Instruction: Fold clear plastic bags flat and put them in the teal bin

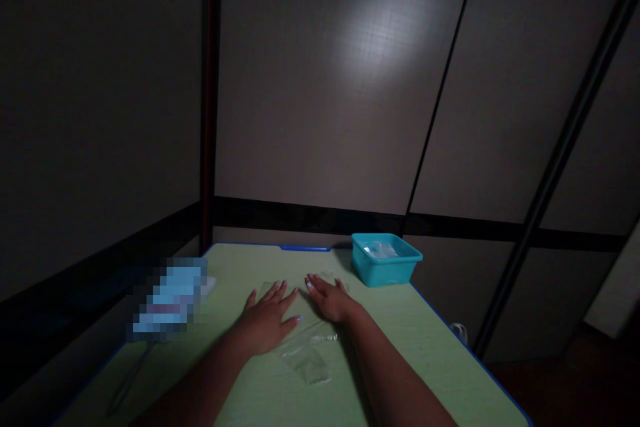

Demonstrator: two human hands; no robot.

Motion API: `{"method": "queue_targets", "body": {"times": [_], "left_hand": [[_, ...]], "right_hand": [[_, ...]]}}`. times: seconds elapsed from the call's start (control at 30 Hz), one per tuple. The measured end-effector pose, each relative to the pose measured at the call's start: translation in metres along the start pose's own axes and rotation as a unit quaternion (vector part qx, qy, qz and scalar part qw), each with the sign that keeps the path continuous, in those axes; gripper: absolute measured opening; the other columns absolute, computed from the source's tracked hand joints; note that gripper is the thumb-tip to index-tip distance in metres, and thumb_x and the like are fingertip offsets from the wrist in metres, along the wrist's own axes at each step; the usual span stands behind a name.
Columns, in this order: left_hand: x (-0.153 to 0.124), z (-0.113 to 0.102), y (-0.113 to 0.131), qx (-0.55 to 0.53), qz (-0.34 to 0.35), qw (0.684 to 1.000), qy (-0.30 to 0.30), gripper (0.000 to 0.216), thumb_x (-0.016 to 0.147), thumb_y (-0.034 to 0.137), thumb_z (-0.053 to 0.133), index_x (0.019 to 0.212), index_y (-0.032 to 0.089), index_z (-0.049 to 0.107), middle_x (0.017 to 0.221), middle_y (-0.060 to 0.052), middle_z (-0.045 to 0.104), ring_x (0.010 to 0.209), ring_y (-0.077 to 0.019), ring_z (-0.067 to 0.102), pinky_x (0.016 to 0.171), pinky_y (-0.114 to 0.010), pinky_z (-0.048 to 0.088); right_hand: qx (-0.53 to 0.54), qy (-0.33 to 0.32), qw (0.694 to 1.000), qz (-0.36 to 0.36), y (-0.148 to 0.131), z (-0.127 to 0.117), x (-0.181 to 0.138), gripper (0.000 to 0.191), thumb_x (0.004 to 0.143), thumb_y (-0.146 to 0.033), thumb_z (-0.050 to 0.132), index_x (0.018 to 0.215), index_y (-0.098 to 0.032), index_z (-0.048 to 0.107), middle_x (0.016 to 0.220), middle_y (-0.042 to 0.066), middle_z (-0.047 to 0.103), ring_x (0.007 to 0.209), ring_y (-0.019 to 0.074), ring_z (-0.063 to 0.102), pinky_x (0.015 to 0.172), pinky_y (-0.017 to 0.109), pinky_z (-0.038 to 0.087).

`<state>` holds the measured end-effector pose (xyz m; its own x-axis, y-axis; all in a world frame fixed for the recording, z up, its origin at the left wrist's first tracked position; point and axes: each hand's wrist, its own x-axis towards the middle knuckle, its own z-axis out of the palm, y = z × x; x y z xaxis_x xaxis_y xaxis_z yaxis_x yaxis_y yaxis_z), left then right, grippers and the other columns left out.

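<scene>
A clear plastic bag (309, 361) lies on the light green table, wrinkled at its near end. My left hand (270, 321) rests flat on its left side with the fingers spread. On the right side of the bag, my right hand (327, 297) lies palm down, its fingers stretched forward and the thumb apart. Neither hand grips anything. Parts of the bag are hidden under both hands, and its outline is hard to make out against the table.
A turquoise plastic basket (387, 270) with clear plastic inside stands at the table's back right corner. On the left, a pixelated blue item (173, 297) has a cord trailing toward me. The table (400, 360) has a blue edge. Wardrobe-like panels (320, 113) rise behind it.
</scene>
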<state>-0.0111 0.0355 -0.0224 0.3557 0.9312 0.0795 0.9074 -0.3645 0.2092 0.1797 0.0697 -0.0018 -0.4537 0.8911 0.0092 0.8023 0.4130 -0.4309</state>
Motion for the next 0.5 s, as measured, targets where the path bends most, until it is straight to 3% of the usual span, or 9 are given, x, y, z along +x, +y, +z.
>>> {"method": "queue_targets", "body": {"times": [0.13, 0.27, 0.4, 0.5], "left_hand": [[0.0, 0.002, -0.002, 0.004, -0.003, 1.0, 0.009, 0.06, 0.079, 0.06, 0.027, 0.134, 0.035, 0.023, 0.144, -0.004, 0.015, 0.132, -0.0256, 0.008, 0.098, -0.06, 0.005], [0.0, 0.004, -0.004, 0.011, -0.011, 1.0, 0.015, 0.059, 0.079, 0.06, 0.027, 0.133, 0.035, 0.023, 0.144, -0.004, 0.016, 0.131, -0.0268, 0.01, 0.096, -0.062, 0.005], [0.003, 0.003, -0.002, 0.054, -0.071, 0.993, 0.077, 0.058, 0.081, 0.055, 0.029, 0.133, 0.029, 0.029, 0.141, -0.01, 0.024, 0.13, -0.0293, 0.015, 0.095, -0.063, -0.002], [0.005, -0.001, -0.002, 0.073, -0.101, 0.982, 0.142, 0.056, 0.083, 0.048, 0.028, 0.133, 0.022, 0.03, 0.141, -0.012, 0.025, 0.131, -0.0265, 0.014, 0.099, -0.059, -0.003]], "right_hand": [[-0.064, 0.027, 0.995, 0.07, 0.023, -0.006, 0.004, 0.051, 0.088, -0.049, 0.01, 0.135, -0.032, 0.022, 0.143, 0.0, 0.017, 0.132, 0.019, 0.011, 0.1, 0.056, 0.001], [-0.109, 0.072, 0.986, 0.107, 0.022, -0.007, 0.002, 0.052, 0.089, -0.047, 0.01, 0.136, -0.027, 0.022, 0.144, 0.003, 0.013, 0.132, 0.0208, 0.009, 0.098, 0.058, -0.003], [-0.107, 0.105, 0.988, 0.025, -0.002, -0.007, -0.009, 0.055, 0.088, -0.051, 0.011, 0.137, -0.027, 0.017, 0.145, 0.004, 0.01, 0.132, 0.0201, 0.008, 0.1, 0.053, -0.01], [-0.066, 0.057, 0.994, -0.064, -0.022, -0.003, -0.017, 0.055, 0.087, -0.053, 0.013, 0.137, -0.03, 0.012, 0.145, 0.001, 0.01, 0.132, 0.0191, 0.009, 0.1, 0.053, -0.008]]}}
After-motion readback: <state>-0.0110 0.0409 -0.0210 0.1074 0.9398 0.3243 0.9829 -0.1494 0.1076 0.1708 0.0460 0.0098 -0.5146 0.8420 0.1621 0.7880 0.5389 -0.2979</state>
